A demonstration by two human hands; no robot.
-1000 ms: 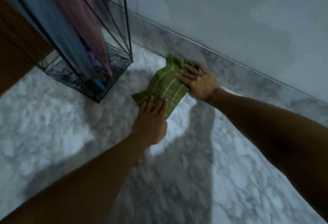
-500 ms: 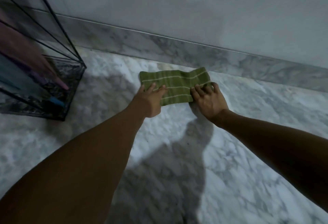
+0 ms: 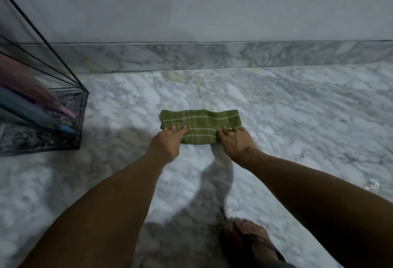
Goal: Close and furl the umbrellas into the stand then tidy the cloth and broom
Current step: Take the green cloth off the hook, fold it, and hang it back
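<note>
A folded green cloth (image 3: 202, 120) with pale stripes lies flat on the marble floor, its long side parallel to the wall. My left hand (image 3: 168, 143) grips its near left corner, fingers on top. My right hand (image 3: 236, 142) grips the near right corner with curled fingers. At the left edge stands a black wire umbrella stand (image 3: 81, 119). A furled pink umbrella (image 3: 32, 88) and a furled blue umbrella (image 3: 27, 111) lean inside it, tips down on its base. No broom is in view.
A grey wall with a marble skirting (image 3: 212, 56) runs across the back, a short way beyond the cloth. My foot in a sandal (image 3: 251, 242) is on the floor at the bottom right. Marble floor stretches to the right.
The cloth has turned from diagonal to parallel with the wall and lies farther from the skirting. Both hands have slid to its near corners. The view has swung right, away from the stand.
</note>
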